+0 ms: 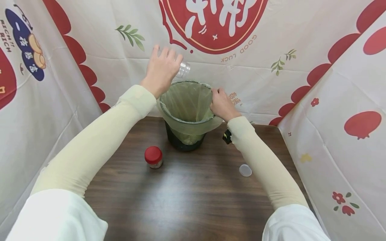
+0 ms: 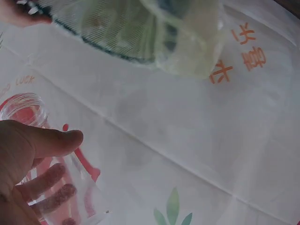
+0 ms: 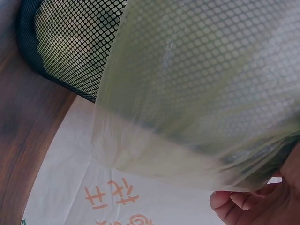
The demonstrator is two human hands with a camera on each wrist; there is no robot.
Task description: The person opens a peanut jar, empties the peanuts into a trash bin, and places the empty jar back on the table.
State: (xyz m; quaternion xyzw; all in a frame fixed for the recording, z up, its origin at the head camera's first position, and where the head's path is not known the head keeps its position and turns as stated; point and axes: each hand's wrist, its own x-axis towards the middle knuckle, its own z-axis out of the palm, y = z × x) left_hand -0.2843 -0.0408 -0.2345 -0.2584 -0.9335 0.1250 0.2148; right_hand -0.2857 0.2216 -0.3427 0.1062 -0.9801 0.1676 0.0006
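Clear jar: a small clear plastic jar (image 1: 183, 69), lid off, is held on its side in the air above the back rim of the bin, mouth toward the bin; nothing shows inside it.
Left hand: the left hand (image 1: 162, 70) wraps the jar, thumb (image 2: 49, 140) over its wall and fingers seen through the plastic beneath it.
Bin: a black mesh waste bin (image 1: 184, 142) lined with a pale green plastic bag (image 1: 187, 103) stands at the back edge of the dark wooden tabletop (image 1: 193, 201), midway along it; the bag's edge folds out over the rim, and no contents can be made out.
Right hand: the right hand (image 1: 221, 104) rests on the bin's right rim, its fingers (image 3: 243, 200) curled onto the bag's folded edge.
Red-lidded jar: a small glass jar with a red round lid (image 1: 153, 157) stands upright left of the bin, near but apart.
Loose lid: a clear round plastic lid (image 1: 245, 170) lies flat toward the right edge, just beside the right forearm.
Open room: the front half of the tabletop between the arms is bare wood.
Edges: a printed white cloth (image 1: 271, 83) walls the back, left and right edges.
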